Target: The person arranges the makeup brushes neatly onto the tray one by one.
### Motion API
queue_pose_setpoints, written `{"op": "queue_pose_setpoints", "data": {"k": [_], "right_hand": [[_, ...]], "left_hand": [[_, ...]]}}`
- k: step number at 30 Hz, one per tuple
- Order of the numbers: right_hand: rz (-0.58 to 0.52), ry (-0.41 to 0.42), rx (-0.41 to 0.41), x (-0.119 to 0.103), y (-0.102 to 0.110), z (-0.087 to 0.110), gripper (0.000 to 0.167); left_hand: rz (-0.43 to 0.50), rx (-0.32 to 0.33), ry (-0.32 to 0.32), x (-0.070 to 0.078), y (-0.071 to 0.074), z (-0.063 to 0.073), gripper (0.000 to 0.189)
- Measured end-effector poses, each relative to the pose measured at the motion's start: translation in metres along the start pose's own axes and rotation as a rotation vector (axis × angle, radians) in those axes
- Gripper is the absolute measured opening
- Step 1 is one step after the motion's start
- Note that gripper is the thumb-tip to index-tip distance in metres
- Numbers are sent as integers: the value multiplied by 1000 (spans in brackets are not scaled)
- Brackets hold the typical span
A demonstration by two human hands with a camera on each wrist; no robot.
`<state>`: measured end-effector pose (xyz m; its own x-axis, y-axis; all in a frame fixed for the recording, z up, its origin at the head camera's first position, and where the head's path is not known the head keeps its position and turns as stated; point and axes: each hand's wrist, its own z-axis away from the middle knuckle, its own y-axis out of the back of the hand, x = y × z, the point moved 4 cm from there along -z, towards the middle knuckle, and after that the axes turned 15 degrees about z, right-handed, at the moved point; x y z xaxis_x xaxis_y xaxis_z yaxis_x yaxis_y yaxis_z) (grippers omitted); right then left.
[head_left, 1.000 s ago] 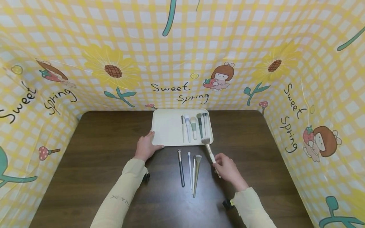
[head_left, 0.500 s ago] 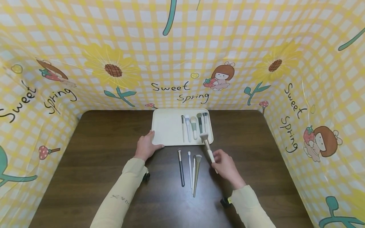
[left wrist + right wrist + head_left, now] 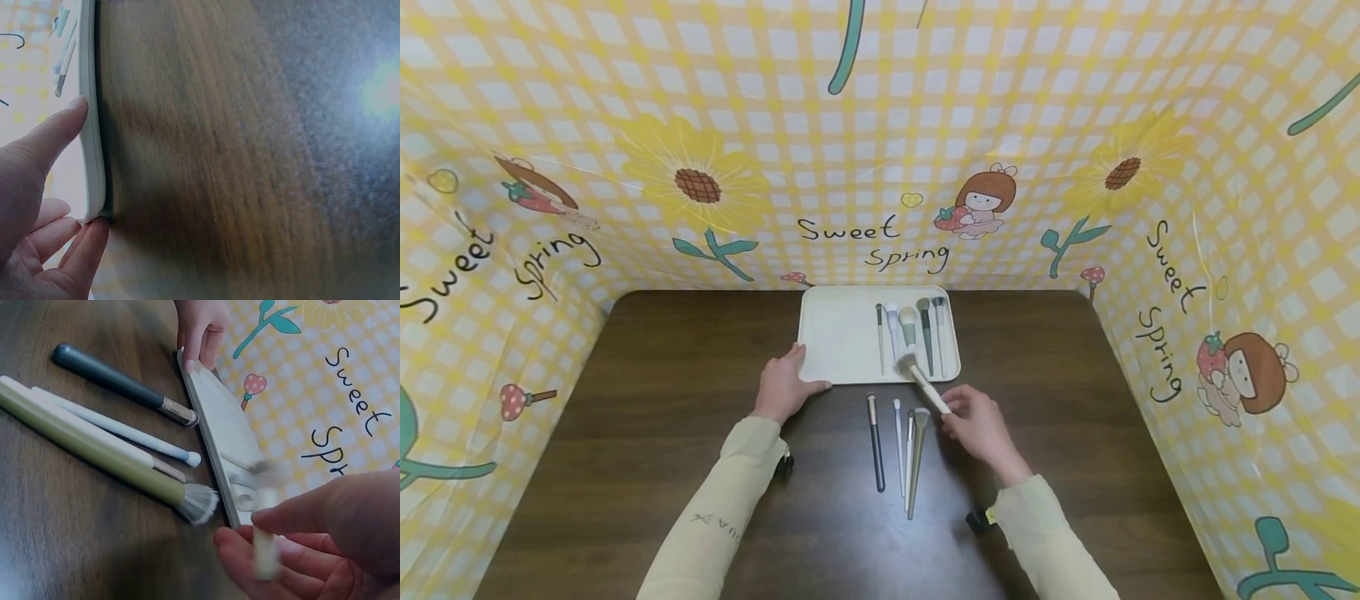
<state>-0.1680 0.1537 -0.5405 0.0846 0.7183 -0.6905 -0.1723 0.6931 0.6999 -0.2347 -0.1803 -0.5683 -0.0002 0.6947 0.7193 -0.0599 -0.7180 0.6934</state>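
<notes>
My left hand holds the near left corner of a cream tray, its thumb at the front rim and its fingers along the left side. In my right hand, thumb and fingers pinch a makeup brush by its pale handle. Its broad bristle head hangs over the tray's front part, overlapping a green-and-white brush. Several brushes lie side by side on the tray's right half, among them a dark green one. The held brush is blurred in the right wrist view.
On the table before the tray lie a black-handled brush, a pale blue one, a white one and an olive one with splayed bristles. A yellow checked cloth rises behind and at both sides.
My right hand has moved left and slightly forward, carrying the brush from the tray's front right corner to over the middle of the row. The left hand and the tray stay put.
</notes>
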Motion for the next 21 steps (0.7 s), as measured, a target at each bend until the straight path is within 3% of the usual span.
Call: {"op": "queue_pose_setpoints", "data": {"k": [7, 10, 16, 21], "right_hand": [[-100, 27, -6, -7, -7, -6, 34], [-83, 30, -14, -11, -8, -9, 38], [-10, -7, -32, -21, -9, -14, 27], [-7, 20, 8, -30, -11, -19, 24]], "left_hand": [[-3, 6, -4, 1, -1, 1, 91], [-3, 6, -4, 0, -1, 0, 91], [2, 7, -3, -1, -1, 0, 90], [2, 4, -7, 0, 0, 0, 90]]}}
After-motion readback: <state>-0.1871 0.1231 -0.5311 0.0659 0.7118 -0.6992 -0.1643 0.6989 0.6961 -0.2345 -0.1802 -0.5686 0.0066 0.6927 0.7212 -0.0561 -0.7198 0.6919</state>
